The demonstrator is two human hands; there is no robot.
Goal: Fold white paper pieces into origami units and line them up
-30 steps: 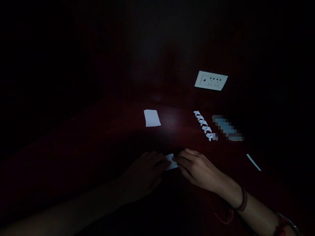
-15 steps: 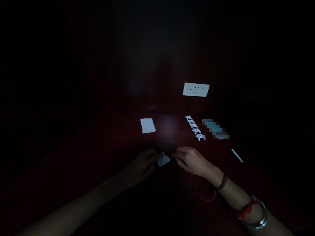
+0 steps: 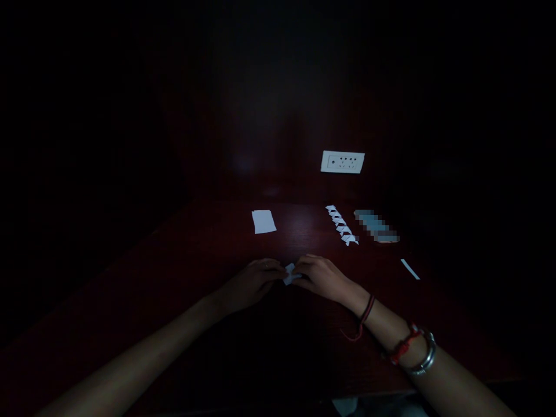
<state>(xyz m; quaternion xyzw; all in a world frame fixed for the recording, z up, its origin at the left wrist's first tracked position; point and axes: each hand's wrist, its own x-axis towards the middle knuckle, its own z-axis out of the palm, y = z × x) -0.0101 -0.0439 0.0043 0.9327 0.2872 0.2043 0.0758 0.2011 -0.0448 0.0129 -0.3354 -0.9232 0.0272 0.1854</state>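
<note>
A small folded piece of white paper [image 3: 289, 277] lies at the middle of the dark red table [image 3: 186, 249], between my two hands. My left hand [image 3: 254, 282] pinches its left side, fingers closed. On the right side, the bent fingers of my right hand [image 3: 324, 275] are closed on it too, covering part of it. Red cords and a silver bangle circle my right forearm. Beyond the hands lies a stack of plain white paper sheets [image 3: 264, 222]. Right of that, several folded white paper pieces [image 3: 339, 221] stretch in a slanting row.
A blurred blue flat object [image 3: 376, 226] rests right of the folded row. Nearer to me on that side is a narrow white strip [image 3: 410, 269]. A white socket panel [image 3: 343, 162] is on the dark wall behind the table. Surroundings are very dark.
My right hand has come left onto the folded paper, which it did not touch before. More of the paper is now covered by fingers. The view has shifted slightly.
</note>
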